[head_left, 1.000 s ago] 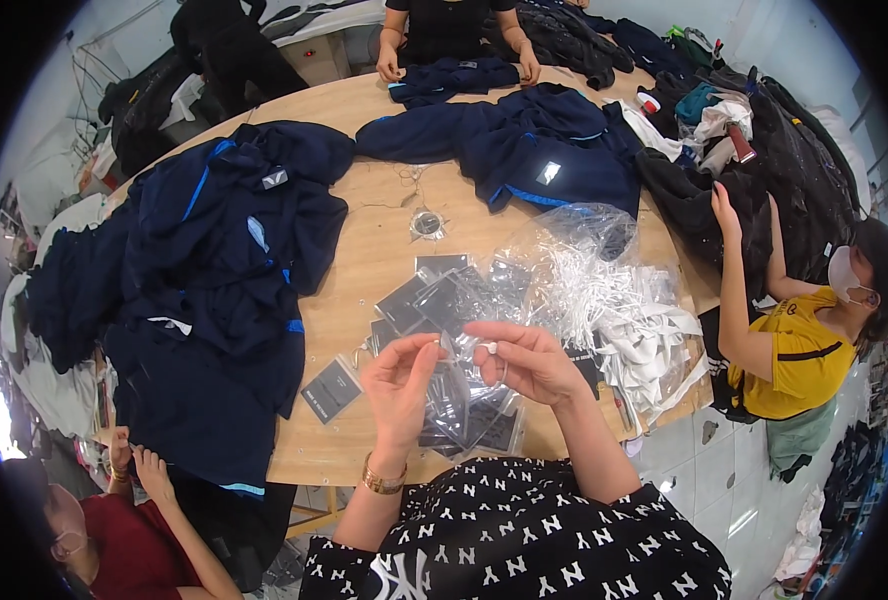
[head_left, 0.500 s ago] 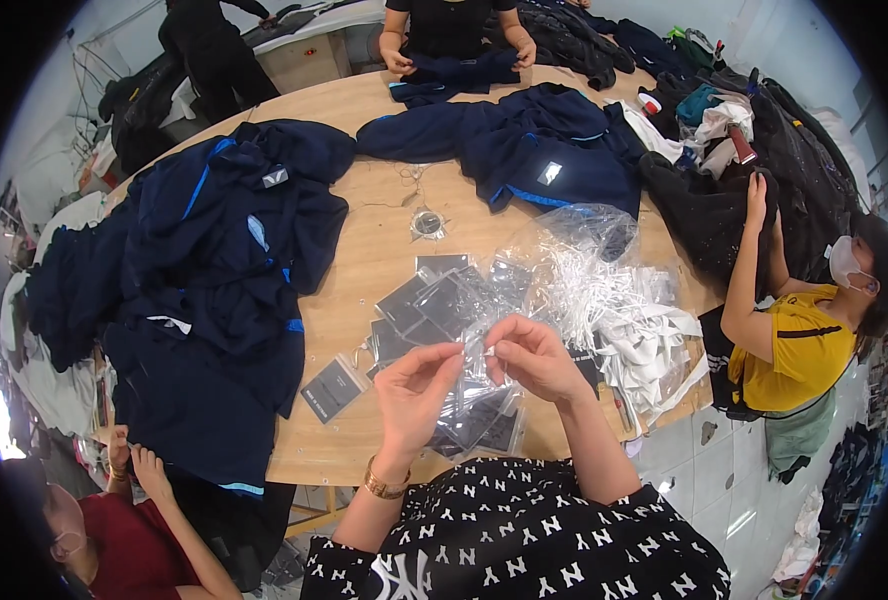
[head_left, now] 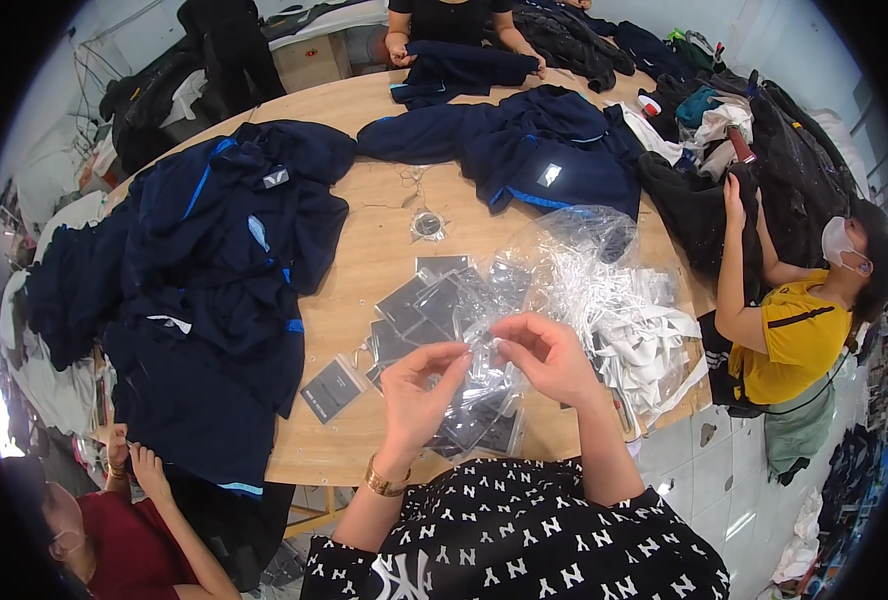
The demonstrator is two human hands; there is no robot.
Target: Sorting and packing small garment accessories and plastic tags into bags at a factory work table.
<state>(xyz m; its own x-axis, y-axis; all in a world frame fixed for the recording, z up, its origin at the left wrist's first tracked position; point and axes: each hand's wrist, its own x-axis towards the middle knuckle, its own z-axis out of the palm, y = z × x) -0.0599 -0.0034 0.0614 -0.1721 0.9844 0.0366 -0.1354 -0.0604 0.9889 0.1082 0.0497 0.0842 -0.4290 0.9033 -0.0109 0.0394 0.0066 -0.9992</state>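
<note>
My left hand [head_left: 416, 392] and my right hand [head_left: 552, 362] meet over the near middle of the table, each with thumb and forefinger pinched. A small whitish bit shows at the fingertips; I cannot make out what it is. Beneath and around my hands lie dark cards in clear plastic sleeves [head_left: 404, 305], overlapping in a loose pile. Apart from the pile, one sleeved grey card [head_left: 334, 390] lies to the left. Just right of my hands, a clear plastic bag [head_left: 604, 225] spills thin white strings [head_left: 586, 280] beside a heap of white tags or tapes [head_left: 644, 345].
Navy garments with blue trim [head_left: 214, 240] cover the table's left side. Another navy jacket [head_left: 554, 150] lies at the far side, near a person handling navy cloth [head_left: 469, 70]. Dark garments [head_left: 794, 170] are heaped at right, where a person in yellow [head_left: 804, 340] works. A person in red [head_left: 149, 545] sits lower left.
My two hands stay close together, the right one shifting slightly and its fingers curling differently. The far person's cloth spreads wider, and the person at right has lowered their hands a little.
</note>
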